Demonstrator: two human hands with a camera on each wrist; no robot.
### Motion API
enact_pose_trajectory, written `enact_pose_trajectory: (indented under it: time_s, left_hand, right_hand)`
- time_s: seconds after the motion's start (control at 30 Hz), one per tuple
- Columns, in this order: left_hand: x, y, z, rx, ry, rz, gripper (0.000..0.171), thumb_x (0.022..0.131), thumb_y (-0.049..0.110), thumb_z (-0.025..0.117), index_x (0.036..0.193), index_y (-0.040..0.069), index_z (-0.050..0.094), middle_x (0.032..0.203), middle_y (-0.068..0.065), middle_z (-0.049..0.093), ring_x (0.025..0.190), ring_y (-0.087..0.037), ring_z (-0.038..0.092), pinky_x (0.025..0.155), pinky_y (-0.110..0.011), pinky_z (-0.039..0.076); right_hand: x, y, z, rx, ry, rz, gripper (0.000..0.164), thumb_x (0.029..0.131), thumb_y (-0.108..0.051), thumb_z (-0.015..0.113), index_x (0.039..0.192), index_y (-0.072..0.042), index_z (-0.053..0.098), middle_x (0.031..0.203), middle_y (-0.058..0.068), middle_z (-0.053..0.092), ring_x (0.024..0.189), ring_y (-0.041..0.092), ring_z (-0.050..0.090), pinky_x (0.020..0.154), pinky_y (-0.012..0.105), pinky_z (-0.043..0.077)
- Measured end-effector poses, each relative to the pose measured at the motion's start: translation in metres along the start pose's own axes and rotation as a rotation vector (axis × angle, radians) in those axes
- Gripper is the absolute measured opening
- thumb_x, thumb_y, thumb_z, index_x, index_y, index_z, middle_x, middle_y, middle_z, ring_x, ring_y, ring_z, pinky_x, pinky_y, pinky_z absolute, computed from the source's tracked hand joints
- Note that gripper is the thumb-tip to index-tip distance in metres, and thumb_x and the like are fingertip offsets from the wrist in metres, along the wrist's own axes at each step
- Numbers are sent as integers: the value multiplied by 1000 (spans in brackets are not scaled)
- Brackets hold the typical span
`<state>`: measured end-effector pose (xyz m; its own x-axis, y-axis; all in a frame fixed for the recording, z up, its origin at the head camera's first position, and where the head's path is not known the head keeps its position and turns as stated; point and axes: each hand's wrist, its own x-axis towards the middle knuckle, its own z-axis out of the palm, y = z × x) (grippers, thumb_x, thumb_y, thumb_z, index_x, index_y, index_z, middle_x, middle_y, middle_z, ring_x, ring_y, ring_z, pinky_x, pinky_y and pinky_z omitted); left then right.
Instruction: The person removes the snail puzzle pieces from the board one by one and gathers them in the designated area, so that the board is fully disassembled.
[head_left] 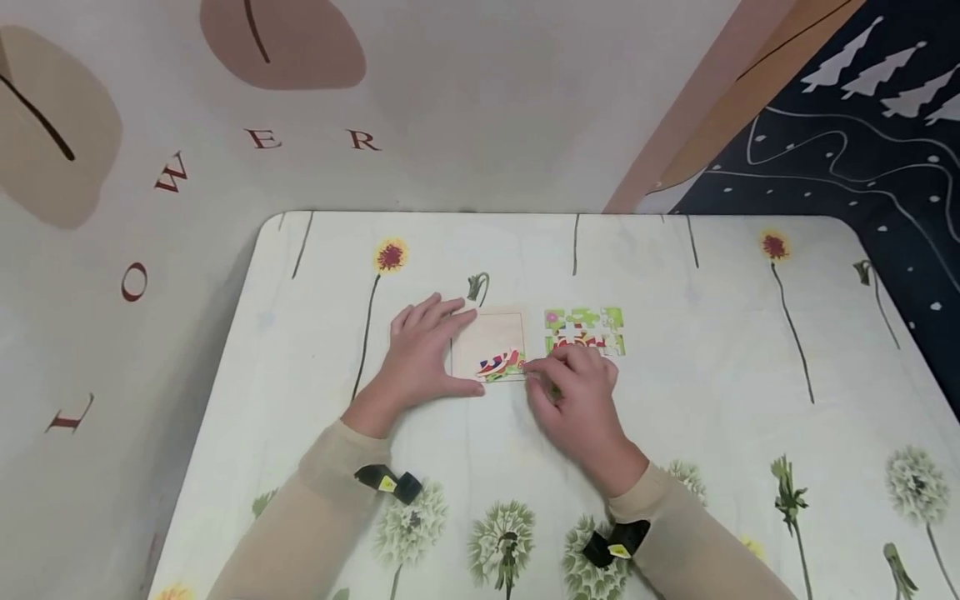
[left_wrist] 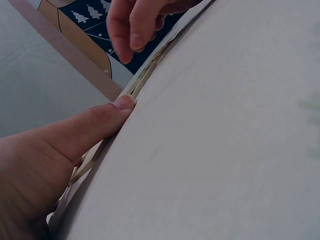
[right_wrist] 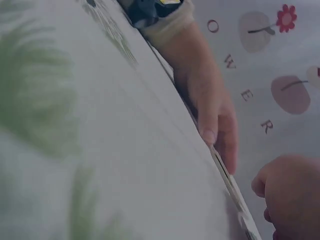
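Observation:
A square wooden puzzle board [head_left: 487, 337] lies on the table, with several colourful joined pieces [head_left: 501, 365] along its lower right part. My left hand [head_left: 422, 354] holds the board from its left side, thumb at the near edge and forefinger at the far one. In the left wrist view that thumb [left_wrist: 107, 117] presses against the board's edge. My right hand [head_left: 576, 398] is bent over the board's near right corner, forefinger tip right at the end of the joined pieces. No piece shows between its fingers [left_wrist: 136, 37] in the left wrist view.
Loose jigsaw pieces [head_left: 611, 318] lie in rows just right of the board, partly behind my right hand. A white flower-printed cloth [head_left: 720, 358] covers the table. Beyond its far edge stands a wall [head_left: 480, 125] with printed letters.

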<state>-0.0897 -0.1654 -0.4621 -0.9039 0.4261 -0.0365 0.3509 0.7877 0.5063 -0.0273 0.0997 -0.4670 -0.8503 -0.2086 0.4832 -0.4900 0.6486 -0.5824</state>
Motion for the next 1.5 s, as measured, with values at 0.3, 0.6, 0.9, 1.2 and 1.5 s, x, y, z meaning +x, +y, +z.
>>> enact_pose_trajectory:
  time_s: [0.3, 0.6, 0.9, 1.2, 1.5]
  left_hand:
    - [1, -1, -2, 17, 1, 2, 113, 67, 64, 95, 160, 17, 52, 169, -5, 38, 160, -36, 18, 122, -65, 11]
    - [2, -1, 0, 11, 2, 8, 112, 67, 64, 95, 159, 17, 52, 169, -5, 39, 160, -35, 19, 122, -66, 11]
    - [1, -1, 1, 16, -6, -6, 111, 68, 65, 94, 159, 18, 53, 168, -5, 39, 159, -35, 19, 122, -66, 12]
    - [1, -2, 2, 5, 5, 10, 111, 68, 65, 94, 159, 18, 52, 169, -5, 38, 160, -35, 18, 122, -66, 11]
    - [-1, -3, 2, 4, 4, 13, 113, 68, 67, 93, 160, 18, 51, 170, -4, 37, 160, -36, 18, 122, -65, 11]
  right_hand:
    - [15, -18, 26, -41, -101, 13, 18, 96, -21, 77, 111, -12, 81, 105, 4, 64, 100, 31, 52, 95, 61, 31]
    - [16, -22, 30, -125, -166, 89, 31, 98, -25, 77, 126, -11, 79, 117, 10, 56, 107, 37, 44, 94, 61, 29]
    - [14, -20, 34, -97, -129, 52, 27, 94, -25, 83, 117, -12, 77, 119, 8, 59, 110, 35, 45, 95, 59, 30]
    - [13, -20, 31, -67, -81, -22, 25, 91, -20, 87, 115, -15, 80, 112, -1, 76, 103, 26, 57, 86, 55, 36]
    - [10, -20, 32, -13, -38, -64, 29, 87, -16, 88, 116, -12, 84, 102, -1, 80, 92, 22, 60, 84, 53, 34]
